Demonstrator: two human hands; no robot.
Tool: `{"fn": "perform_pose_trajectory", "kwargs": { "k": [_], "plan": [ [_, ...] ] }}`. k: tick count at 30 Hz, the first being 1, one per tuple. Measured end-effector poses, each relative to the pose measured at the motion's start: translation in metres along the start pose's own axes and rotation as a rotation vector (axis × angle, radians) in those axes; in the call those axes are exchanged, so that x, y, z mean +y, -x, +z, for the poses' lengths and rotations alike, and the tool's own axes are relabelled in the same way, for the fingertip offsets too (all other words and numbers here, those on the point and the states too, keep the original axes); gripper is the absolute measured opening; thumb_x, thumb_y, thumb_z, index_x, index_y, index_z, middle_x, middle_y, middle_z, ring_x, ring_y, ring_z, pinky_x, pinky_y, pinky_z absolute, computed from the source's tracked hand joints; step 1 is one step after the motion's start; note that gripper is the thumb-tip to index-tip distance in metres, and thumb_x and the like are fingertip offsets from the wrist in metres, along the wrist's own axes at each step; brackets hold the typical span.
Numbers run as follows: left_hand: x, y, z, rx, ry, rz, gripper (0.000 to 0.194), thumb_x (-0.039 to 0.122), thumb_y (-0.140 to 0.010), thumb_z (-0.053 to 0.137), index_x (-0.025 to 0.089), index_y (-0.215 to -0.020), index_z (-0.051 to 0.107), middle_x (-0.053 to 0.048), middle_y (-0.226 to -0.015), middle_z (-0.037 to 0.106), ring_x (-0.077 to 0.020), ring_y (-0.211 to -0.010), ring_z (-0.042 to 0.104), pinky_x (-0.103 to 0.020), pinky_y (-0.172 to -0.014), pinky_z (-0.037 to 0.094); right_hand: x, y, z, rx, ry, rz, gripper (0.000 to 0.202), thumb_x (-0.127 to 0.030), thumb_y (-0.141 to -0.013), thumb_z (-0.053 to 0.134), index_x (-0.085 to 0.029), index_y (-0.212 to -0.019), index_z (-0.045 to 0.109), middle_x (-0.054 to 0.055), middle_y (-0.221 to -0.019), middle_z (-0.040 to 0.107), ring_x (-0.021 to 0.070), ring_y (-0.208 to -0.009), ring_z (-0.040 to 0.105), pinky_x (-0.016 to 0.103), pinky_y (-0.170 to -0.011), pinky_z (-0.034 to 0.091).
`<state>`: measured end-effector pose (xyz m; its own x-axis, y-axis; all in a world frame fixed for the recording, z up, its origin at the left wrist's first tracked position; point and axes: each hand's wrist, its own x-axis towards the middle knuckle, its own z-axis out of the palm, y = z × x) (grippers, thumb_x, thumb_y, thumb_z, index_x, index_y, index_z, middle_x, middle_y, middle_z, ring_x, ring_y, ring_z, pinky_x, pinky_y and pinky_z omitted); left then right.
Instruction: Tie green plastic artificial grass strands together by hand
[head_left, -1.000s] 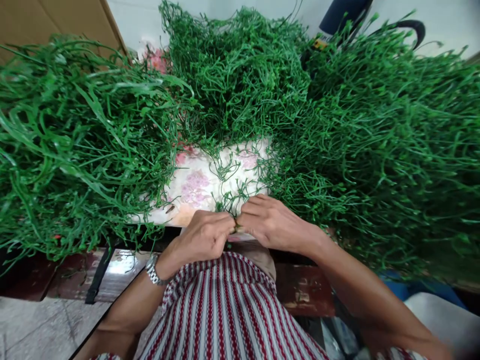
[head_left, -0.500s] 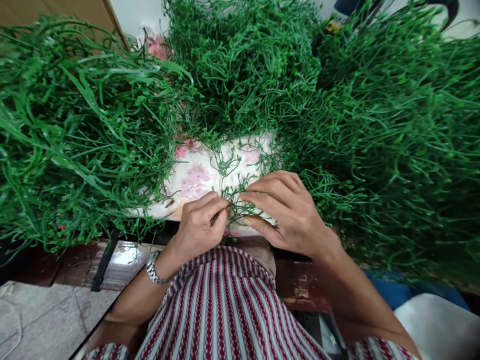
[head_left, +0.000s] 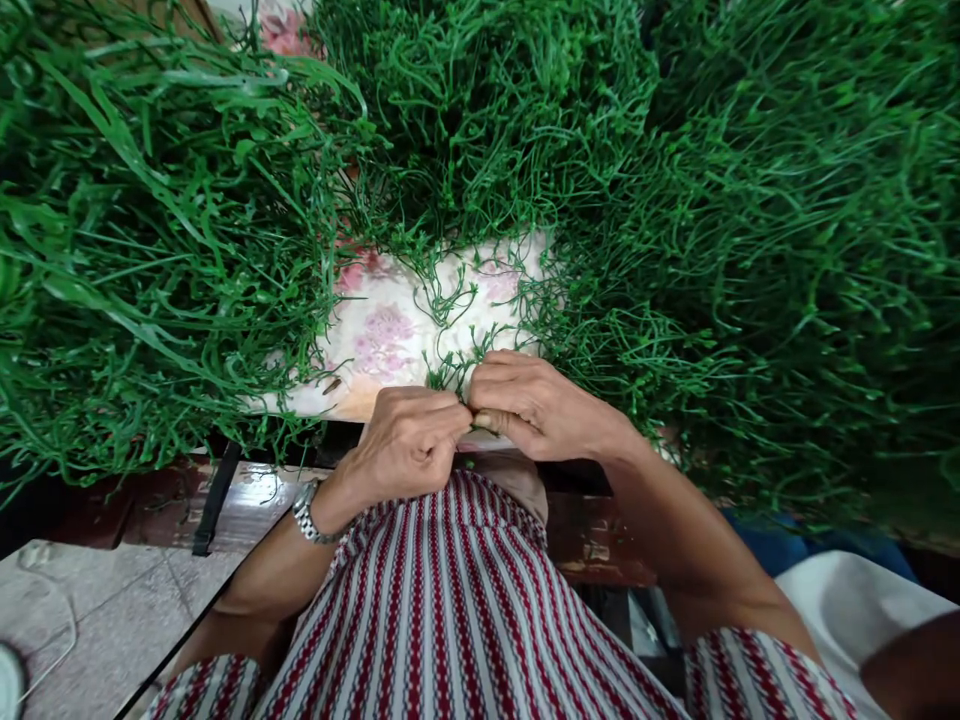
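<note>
Close together at the front edge of a floral-patterned white surface [head_left: 386,335], my two hands pinch the same small bunch of thin green plastic-looking stems [head_left: 450,372]. My left hand [head_left: 412,440], with a metal watch at its wrist, is closed, thumb against the curled fingers. Fingertips of my right hand [head_left: 525,405] are pressed together at the bunch, nearly touching the left ones. The stem tips fan out beyond the knuckles; the pinched ends are hidden by the fingers. A few loose green stems [head_left: 450,300] lie just past the hands.
A heap of broader green strands [head_left: 165,260] rises on the left. Thin-stemmed green piles stand at the back [head_left: 480,120] and right [head_left: 795,270]. Below the work surface are a dark red wooden bench [head_left: 165,505] with a black strap [head_left: 216,500], and a striped garment [head_left: 450,610] covers my lap.
My right hand has moved left and closed its spread fingers on the stems beside my left hand. The view has tipped slightly downward.
</note>
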<state>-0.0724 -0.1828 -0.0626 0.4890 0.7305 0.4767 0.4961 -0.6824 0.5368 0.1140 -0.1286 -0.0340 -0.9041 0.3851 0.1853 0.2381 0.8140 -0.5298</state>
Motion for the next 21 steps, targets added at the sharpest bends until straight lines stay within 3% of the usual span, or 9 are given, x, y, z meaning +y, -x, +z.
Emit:
{"fn": "perform_pose_trajectory", "kwargs": {
  "k": [5,8,10,16,18,21],
  "plan": [
    [-0.003,-0.001,-0.003,0.169,0.143,-0.096,0.014,0.013,-0.079,0.049,0.017,-0.070,0.059,0.000,-0.055,0.054,-0.0102,-0.051,0.048,-0.022,-0.053,0.038,0.002,0.003,0.004,0.207,-0.146,0.099,0.024,-0.026,-0.093,0.034,-0.017,-0.075,0.047,0.002,-0.071,0.050,0.0123,-0.070,0.045,0.027,-0.068,0.039],
    [-0.003,-0.003,-0.004,0.178,0.204,-0.180,0.012,0.014,-0.080,0.050,0.017,-0.072,0.058,0.000,-0.058,0.055,-0.0101,-0.054,0.051,-0.022,-0.054,0.039,-0.002,0.002,0.007,0.392,-0.131,0.181,0.018,-0.023,-0.093,0.036,-0.017,-0.084,0.049,0.002,-0.074,0.051,0.0116,-0.069,0.047,0.025,-0.064,0.040],
    [-0.002,-0.006,-0.003,0.176,0.220,-0.228,0.012,0.013,-0.080,0.050,0.016,-0.071,0.057,0.000,-0.059,0.054,-0.0097,-0.054,0.049,-0.022,-0.054,0.039,-0.006,0.000,0.010,0.444,-0.076,0.187,0.015,-0.023,-0.093,0.038,-0.017,-0.086,0.050,0.003,-0.075,0.052,0.0115,-0.069,0.047,0.025,-0.064,0.040],
    [0.004,-0.007,0.001,0.224,0.237,-0.324,0.016,0.010,-0.080,0.048,0.016,-0.066,0.053,0.002,-0.058,0.050,-0.0083,-0.054,0.045,-0.021,-0.054,0.036,-0.007,-0.005,0.026,0.301,0.095,0.157,0.018,-0.026,-0.091,0.040,-0.014,-0.084,0.052,0.001,-0.071,0.047,0.0113,-0.065,0.044,0.023,-0.059,0.038],
    [0.002,-0.005,0.000,0.159,0.241,-0.298,0.018,0.008,-0.079,0.047,0.016,-0.064,0.051,0.003,-0.057,0.047,-0.0083,-0.053,0.043,-0.021,-0.054,0.034,-0.007,-0.002,0.026,0.257,0.160,0.157,0.021,-0.022,-0.091,0.038,-0.015,-0.075,0.051,0.000,-0.066,0.044,0.0109,-0.060,0.041,0.024,-0.056,0.034],
    [-0.005,-0.002,-0.005,-0.049,0.225,-0.153,0.021,0.006,-0.078,0.045,0.017,-0.060,0.046,0.003,-0.055,0.041,-0.0087,-0.051,0.040,-0.023,-0.051,0.031,-0.010,0.002,0.021,0.131,0.270,0.106,0.019,-0.017,-0.086,0.040,-0.017,-0.069,0.048,-0.001,-0.064,0.044,0.0112,-0.056,0.037,0.026,-0.054,0.030]
  ]
}}
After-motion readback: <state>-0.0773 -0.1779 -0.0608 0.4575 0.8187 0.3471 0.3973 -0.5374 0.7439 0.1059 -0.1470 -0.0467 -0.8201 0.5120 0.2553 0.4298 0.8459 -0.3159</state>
